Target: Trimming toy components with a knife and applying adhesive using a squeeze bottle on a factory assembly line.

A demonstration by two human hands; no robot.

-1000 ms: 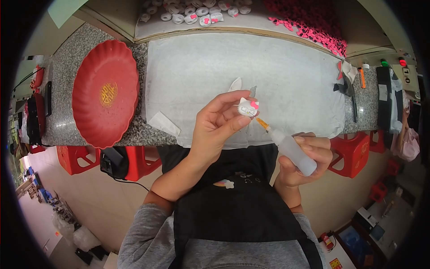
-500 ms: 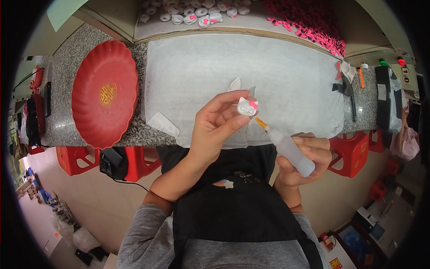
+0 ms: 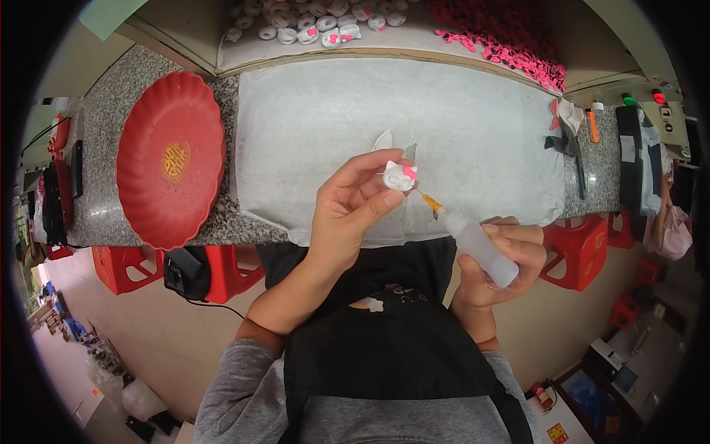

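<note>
Between the thumb and fingers of my left hand [image 3: 344, 203] is a small white cat-head figure [image 3: 399, 177] with a pink bow, its line-drawn face turned up. My right hand [image 3: 510, 248] is wrapped round a translucent squeeze bottle [image 3: 479, 248], which tilts up to the left. An orange needle tip [image 3: 432, 202] on the bottle points at the figure's lower right side. The thin needle end is close to the figure; I cannot tell whether it touches. Beneath both hands lies a white sheet [image 3: 318, 103] on the speckled table.
A red scalloped oval tray [image 3: 200, 170] stands at left. On the shelf behind are white ring-shaped pieces with bows [image 3: 287, 35] and a heap of pink bows [image 3: 510, 55]. White scraps [image 3: 382, 140] lie beyond my hands. An orange pen-like stick [image 3: 592, 126] and dark tool [image 3: 569, 142] lie at right.
The cat-head figure has shifted slightly left with my left hand, and more of the needle shows between it and the bottle. The bottle stays in my right hand. The view has shifted a little.
</note>
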